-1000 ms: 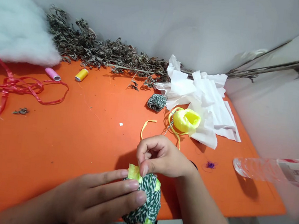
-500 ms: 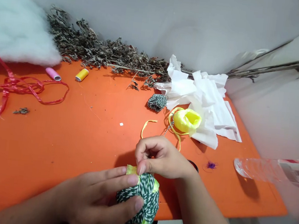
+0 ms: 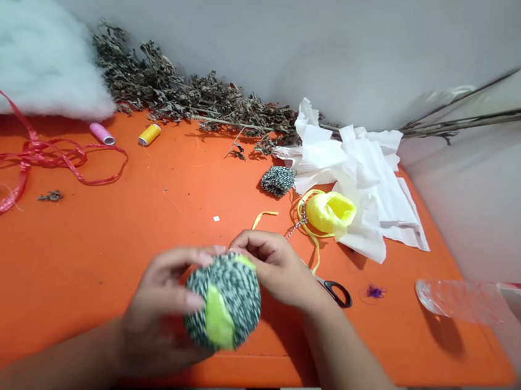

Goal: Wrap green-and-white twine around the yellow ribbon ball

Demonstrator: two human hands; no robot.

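Both hands hold a round ball [image 3: 224, 300] wound with green-and-white twine, with a bright yellow patch [image 3: 219, 318] showing through the wraps. My left hand [image 3: 160, 308] cups the ball from the left and below. My right hand [image 3: 276, 268] rests its curled fingers on the ball's top right edge. A small bundle of the same twine [image 3: 278, 180] lies farther up the orange table [image 3: 96, 252]. Near it sit a crumpled yellow plastic piece [image 3: 331, 212] and a thin yellow strip [image 3: 265, 217].
Black-handled scissors [image 3: 334, 293] lie just beyond my right wrist. White tissue [image 3: 359, 187] is bunched at the back right, beside dried leafy stems [image 3: 182, 97]. Red ribbon [image 3: 45, 157], white wadding [image 3: 37, 54], thread spools [image 3: 149, 135] and a clear plastic bottle [image 3: 458, 299] surround the work.
The ball has turned in my hands, bringing a yellow patch to the front. My left hand has moved under it. The scissors, earlier mostly hidden, now show beyond my right wrist.
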